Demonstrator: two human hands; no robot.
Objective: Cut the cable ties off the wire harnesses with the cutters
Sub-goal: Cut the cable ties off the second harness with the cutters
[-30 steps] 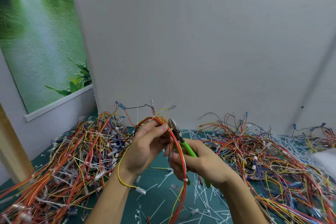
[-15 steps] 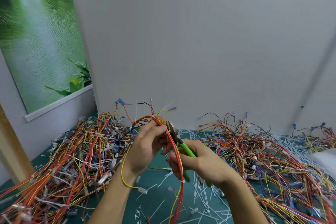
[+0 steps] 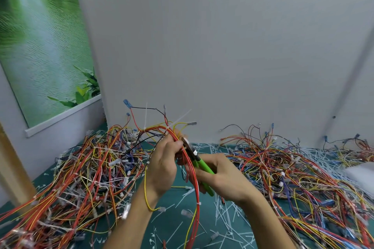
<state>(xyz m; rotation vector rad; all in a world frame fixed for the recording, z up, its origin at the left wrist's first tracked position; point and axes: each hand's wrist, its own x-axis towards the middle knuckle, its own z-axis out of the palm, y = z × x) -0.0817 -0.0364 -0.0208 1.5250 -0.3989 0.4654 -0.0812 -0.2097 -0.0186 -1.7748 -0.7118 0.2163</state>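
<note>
The wire harness (image 3: 196, 190) is pinched in the left hand (image 3: 163, 166)'s grip. The green cutters (image 3: 203, 165) are clasped in the right hand (image 3: 224, 178), nose against the harness.

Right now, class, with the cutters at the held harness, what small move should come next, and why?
Probably squeeze the green-handled metal cutters shut: the right hand holds their tip against the red and yellow wire harness, which the left hand pinches just beside it. Whether a tie lies between the blades is too small to tell.
</note>
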